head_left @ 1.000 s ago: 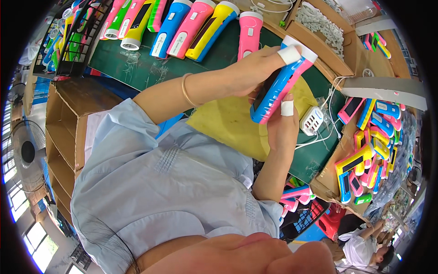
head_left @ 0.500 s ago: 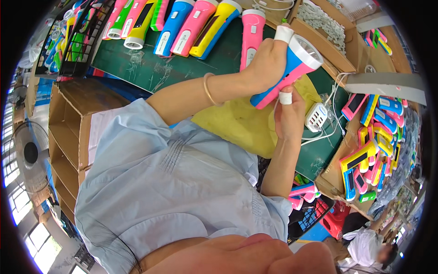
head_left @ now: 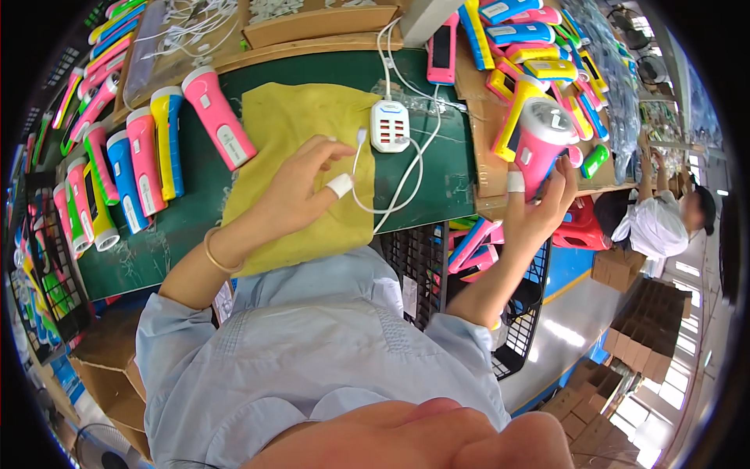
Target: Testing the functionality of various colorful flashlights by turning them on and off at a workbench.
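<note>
Out to the right, my right hand point(head_left: 539, 207) grips a pink flashlight point(head_left: 533, 160) by its body, its white-rimmed lens end pointing up and away. White tape wraps a finger of that hand. My left hand point(head_left: 301, 187) hovers over a yellow cloth point(head_left: 293, 109) with its fingers apart and nothing between them; one of its fingers is taped too. Just past its fingertips is the white plug of a charging cable point(head_left: 359, 168), which loops from a white multi-port USB charger point(head_left: 390, 125).
Several flashlights, among them a pink one point(head_left: 219, 117), lie on the green table point(head_left: 437, 176). A cardboard box point(head_left: 492, 141) of colourful flashlights stands at right. Black crates point(head_left: 418, 270) sit below the table edge. A co-worker point(head_left: 656, 223) is at far right.
My view has turned to the right. The flashlight that both hands held is now in my right hand alone, carried right beside the box. My left hand has let go and opened.
</note>
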A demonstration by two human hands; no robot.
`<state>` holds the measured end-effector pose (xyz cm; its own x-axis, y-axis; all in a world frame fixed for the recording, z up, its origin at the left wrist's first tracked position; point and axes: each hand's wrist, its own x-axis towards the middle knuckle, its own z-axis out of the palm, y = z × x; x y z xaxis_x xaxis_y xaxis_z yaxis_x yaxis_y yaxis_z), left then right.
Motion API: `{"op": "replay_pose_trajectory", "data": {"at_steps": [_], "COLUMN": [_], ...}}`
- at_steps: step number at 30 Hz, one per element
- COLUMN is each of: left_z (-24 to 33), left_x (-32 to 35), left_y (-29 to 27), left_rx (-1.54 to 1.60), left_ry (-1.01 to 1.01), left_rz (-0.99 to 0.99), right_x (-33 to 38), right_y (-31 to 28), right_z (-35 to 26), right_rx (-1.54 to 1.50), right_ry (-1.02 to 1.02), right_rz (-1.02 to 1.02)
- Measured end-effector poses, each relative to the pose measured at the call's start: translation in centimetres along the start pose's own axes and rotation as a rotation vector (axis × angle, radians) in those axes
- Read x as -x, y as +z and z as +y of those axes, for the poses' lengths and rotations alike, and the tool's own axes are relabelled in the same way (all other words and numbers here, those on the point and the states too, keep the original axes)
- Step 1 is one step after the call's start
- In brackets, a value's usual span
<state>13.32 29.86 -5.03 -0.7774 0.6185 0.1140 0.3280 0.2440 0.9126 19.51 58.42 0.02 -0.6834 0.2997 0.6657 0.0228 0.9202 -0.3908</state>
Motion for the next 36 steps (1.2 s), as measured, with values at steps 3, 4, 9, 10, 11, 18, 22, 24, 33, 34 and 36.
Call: {"op": "replay_pose_trajectory", "data": {"at_steps": [3,4,9,10,11,18,22,24,33,34,36], "left_z": [-0.1,-0.2,-0.4,-1.0,-1.3,-2.9,-2.4,-2.4,-2.2,-2.2,-2.5], "left_x": [0.1,0.0,2.5,3.4,4.5,13.0,12.6,12.7,11.5,11.4,12.0], "left_y": [0.4,0.5,0.0,-0.4,-0.8,-1.2,-1.8,-1.2,0.6,0.4,0.4], "left_rx": [-0.035,-0.037,-0.270,-0.331,-0.406,-0.899,-0.954,-0.949,-1.061,-1.054,-1.061], "left_ry": [0.000,0.012,0.015,-0.008,-0.021,-0.099,-0.108,-0.091,-0.027,-0.043,-0.003], "left_rz": [-0.001,0.004,0.115,0.128,0.158,0.290,0.286,0.323,0.420,0.427,0.436], "right_x": [-0.9,-0.9,-2.3,-3.5,-4.9,-13.6,-18.7,-22.0,-26.5,-26.9,-26.3], "right_y": [-0.9,-0.8,3.5,4.8,6.0,14.5,17.8,22.0,23.2,23.7,22.4], "right_z": [6.1,7.0,10.1,11.1,11.6,12.9,16.5,22.3,27.1,26.9,27.0], "right_rx": [0.240,0.183,0.412,0.409,0.354,0.172,0.145,0.033,0.119,0.192,0.389], "right_ry": [-0.212,-0.205,-0.250,-0.241,-0.291,-0.483,-0.488,-0.281,-0.713,-0.705,-0.636], "right_rz": [-0.294,-0.376,-0.592,-0.594,-0.505,-0.438,-0.456,-0.535,-0.667,-0.676,-0.651]}}
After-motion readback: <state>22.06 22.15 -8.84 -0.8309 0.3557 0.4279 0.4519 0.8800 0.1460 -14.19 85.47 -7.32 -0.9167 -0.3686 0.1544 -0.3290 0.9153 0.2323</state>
